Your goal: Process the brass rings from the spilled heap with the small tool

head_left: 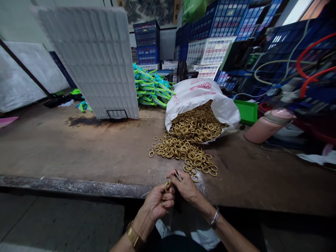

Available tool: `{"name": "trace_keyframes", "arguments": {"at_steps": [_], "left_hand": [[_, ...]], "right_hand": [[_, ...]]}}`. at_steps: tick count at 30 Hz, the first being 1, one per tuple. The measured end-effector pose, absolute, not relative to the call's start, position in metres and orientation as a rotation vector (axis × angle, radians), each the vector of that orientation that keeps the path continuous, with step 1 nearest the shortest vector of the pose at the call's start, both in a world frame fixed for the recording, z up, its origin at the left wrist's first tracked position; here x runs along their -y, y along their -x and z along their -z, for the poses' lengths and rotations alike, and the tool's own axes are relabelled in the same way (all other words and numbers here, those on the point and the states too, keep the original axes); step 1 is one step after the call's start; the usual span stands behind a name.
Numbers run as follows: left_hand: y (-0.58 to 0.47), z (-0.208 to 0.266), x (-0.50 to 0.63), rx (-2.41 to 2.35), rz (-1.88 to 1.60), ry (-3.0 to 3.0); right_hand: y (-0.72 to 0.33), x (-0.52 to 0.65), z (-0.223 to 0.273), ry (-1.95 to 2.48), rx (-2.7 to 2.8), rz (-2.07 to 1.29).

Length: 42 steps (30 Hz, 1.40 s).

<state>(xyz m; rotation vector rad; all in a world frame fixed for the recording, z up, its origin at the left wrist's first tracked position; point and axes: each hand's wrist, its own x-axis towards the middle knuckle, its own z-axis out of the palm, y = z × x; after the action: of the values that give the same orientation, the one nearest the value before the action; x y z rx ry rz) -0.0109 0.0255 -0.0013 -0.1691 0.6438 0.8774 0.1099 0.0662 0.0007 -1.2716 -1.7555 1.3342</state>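
My left hand (160, 200) is closed at the table's front edge, pinching a brass-coloured ring (167, 187) between thumb and fingers. Lower in the same palm, part of what looks like another ring shows. Right beside it, my right hand (187, 185) is wrapped round a small knife-like metal tool (178, 175), whose dark tip points up and away; its lower part is hidden by the fingers. Just beyond my hands, a heap of loose rings (181, 148) spills from the mouth of a white woven sack (195, 89) lying on its side.
A white ribbed panel (97, 63) stands upright on the worn brown table (78, 150), with bright green and blue strips (152, 87) behind it. At right are a pink bottle (269, 126), a green tray (246, 111) and red hoses (306, 66). Stacked crates (207, 50) fill the back.
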Motion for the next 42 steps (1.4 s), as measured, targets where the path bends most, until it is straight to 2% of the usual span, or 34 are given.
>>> {"name": "trace_keyframes", "arguments": {"at_steps": [3,9,12,35,42], "left_hand": [[0.01,0.0,-0.024,-0.644,-0.889,0.185],[0.01,-0.005,-0.027,-0.664,-0.955,0.212],[0.01,-0.006,-0.028,-0.685,-0.966,0.217],[0.007,0.001,-0.025,-0.746,-0.969,0.177],[0.007,-0.007,-0.023,-0.741,-1.003,0.192]], "right_hand": [[-0.113,-0.066,0.002,1.294,1.851,-1.194],[-0.126,-0.059,0.003,1.263,2.268,-0.657],[-0.129,-0.055,0.004,1.299,2.419,-0.556],[-0.12,-0.052,0.002,1.381,2.453,-0.594],[-0.118,-0.057,0.0,1.367,2.08,-0.899]]}}
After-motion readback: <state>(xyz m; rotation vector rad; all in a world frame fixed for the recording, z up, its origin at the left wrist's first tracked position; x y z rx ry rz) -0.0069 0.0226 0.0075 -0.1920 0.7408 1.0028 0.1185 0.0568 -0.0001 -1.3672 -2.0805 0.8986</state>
